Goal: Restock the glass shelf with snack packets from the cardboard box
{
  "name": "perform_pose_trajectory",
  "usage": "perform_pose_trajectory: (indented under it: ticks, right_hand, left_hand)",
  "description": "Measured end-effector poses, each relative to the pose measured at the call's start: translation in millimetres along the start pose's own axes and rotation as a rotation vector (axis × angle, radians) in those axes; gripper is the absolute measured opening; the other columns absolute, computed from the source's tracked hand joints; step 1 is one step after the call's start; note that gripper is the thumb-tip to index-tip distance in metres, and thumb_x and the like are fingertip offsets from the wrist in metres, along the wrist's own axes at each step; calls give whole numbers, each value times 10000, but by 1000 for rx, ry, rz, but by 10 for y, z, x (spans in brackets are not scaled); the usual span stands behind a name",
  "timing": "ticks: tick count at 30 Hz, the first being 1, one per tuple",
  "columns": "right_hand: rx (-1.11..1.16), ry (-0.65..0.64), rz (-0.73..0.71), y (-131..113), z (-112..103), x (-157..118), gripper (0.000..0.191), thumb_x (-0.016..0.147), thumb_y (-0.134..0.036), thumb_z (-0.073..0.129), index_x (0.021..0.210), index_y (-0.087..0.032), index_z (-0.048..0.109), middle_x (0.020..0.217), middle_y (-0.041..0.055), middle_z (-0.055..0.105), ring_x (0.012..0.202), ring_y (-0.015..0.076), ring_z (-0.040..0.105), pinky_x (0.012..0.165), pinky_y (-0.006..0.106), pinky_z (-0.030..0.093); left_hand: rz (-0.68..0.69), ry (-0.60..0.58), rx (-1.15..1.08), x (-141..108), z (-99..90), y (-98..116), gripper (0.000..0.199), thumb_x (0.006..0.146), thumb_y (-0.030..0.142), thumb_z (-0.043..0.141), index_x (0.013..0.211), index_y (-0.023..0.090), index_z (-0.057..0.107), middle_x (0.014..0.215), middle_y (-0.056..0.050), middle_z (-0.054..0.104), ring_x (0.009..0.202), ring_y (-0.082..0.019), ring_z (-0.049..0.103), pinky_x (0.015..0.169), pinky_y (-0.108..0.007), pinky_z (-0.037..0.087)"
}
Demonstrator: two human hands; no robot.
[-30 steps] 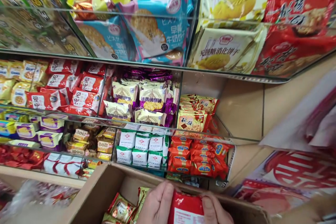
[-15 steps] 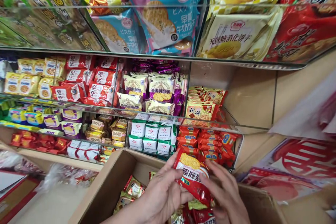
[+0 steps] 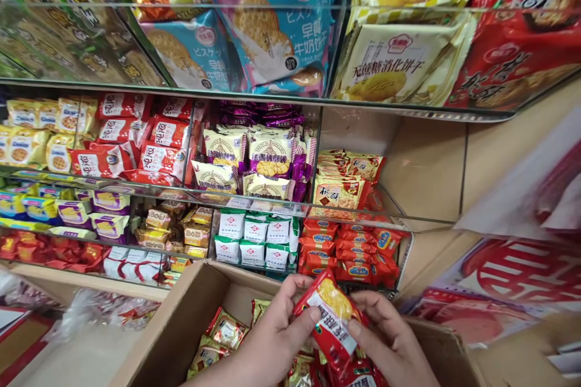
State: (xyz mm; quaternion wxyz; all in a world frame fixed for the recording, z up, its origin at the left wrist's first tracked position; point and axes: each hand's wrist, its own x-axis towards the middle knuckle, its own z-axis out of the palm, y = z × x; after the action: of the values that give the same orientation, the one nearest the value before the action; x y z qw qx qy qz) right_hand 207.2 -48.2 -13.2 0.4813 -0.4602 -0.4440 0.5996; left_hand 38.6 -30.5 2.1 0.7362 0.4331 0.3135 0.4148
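Over the open cardboard box [image 3: 167, 314], both my hands hold one small red cookie packet [image 3: 333, 320] with a cookie picture and white lettering. My left hand [image 3: 284, 332] grips its left side, thumb laid across the front. On the right side, my right hand [image 3: 385, 338] has its thumb on the front and its fingers curled behind. Below, in the box, lie gold-and-red packets [image 3: 227, 329] and more red packets [image 3: 358, 375], partly covered by my hands.
Behind the box rise clear-fronted shelf bins with orange-red packets [image 3: 349, 251], green-and-white packets [image 3: 254, 236] and peach-coloured packets [image 3: 338, 190]. Large cookie bags [image 3: 281, 30] fill the shelf above, its edge [image 3: 272, 97] jutting out. Plastic bags [image 3: 508, 290] hang at right.
The red packet has tilted and sunk slightly in my hands. My right thumb and fingers have closed round its right side. The view has shifted a little to the right.
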Motion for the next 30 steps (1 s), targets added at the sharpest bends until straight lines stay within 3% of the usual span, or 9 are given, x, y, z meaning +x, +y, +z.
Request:
perform_pose_trajectory:
  ticks: [2,5,8,11,15,18,22,26,30]
  right_hand:
    - [-20,-53,-14,-4,-28,5,425,709,-386,677,1069,-221,524,1006,55,645,884,193,612,756,297,488]
    - [-207,-6,-42,-37,-186,-35,380,742,-393,632,1060,-223,514,1025,52,635,935,186,594,807,290,471]
    - [-482,43,-23,-17,-527,-148,353,772,-411,590,1043,-228,458,1045,63,614,985,204,575,851,314,461]
    - [-699,26,75,123,-881,-316,401,784,-437,551,1097,-234,407,1087,86,601,1036,240,562,879,356,455]
    - [-1013,-59,286,371,-1068,-498,563,802,-376,437,1314,-236,248,1275,100,505,1162,257,484,974,427,377]
    - [-1101,-125,353,501,-1061,-513,535,778,-331,380,1282,-162,322,1262,119,511,1137,252,500,974,407,377]
    - [-1243,-106,380,641,-1078,-461,537,737,-280,349,1220,-51,405,1208,195,520,1113,277,510,978,407,371]
    - [-1286,-106,354,795,-1161,-466,548,741,-259,340,1237,-32,395,1222,216,489,1114,277,507,978,406,372]
    - [-1233,-125,344,830,-1227,-499,475,701,-257,421,1144,-90,454,1173,188,536,1092,291,517,960,426,383]
  left_hand:
    - [-24,-50,120,41,-60,-35,367,738,428,665,918,194,447,779,34,569,614,-64,523,559,-182,442]
    - [-50,-110,365,104,-205,-87,407,781,491,570,1017,203,407,774,29,557,637,-96,554,598,-227,466]
    - [-118,-208,737,104,-439,-200,331,843,442,459,1043,179,460,823,-21,599,773,-166,604,710,-305,483]
    - [-216,-303,889,15,-641,-396,329,772,338,573,1043,151,565,978,-106,642,917,-260,598,814,-402,457]
    - [-207,-429,953,-63,-653,-671,683,667,240,690,1297,188,432,1344,-164,454,1224,-329,409,992,-452,328]
    - [-150,-464,949,23,-572,-804,516,662,149,685,1157,229,561,1340,-110,472,1256,-285,372,1024,-406,284]
    - [-126,-375,883,219,-581,-847,84,708,192,656,784,189,620,920,-55,647,927,-228,567,837,-343,399]
    - [-161,-172,738,327,-711,-805,221,764,364,593,702,193,467,642,44,523,616,-125,495,588,-252,378]
    - [-232,-61,561,321,-789,-736,408,653,510,663,731,208,401,568,91,479,532,-90,461,518,-217,352]
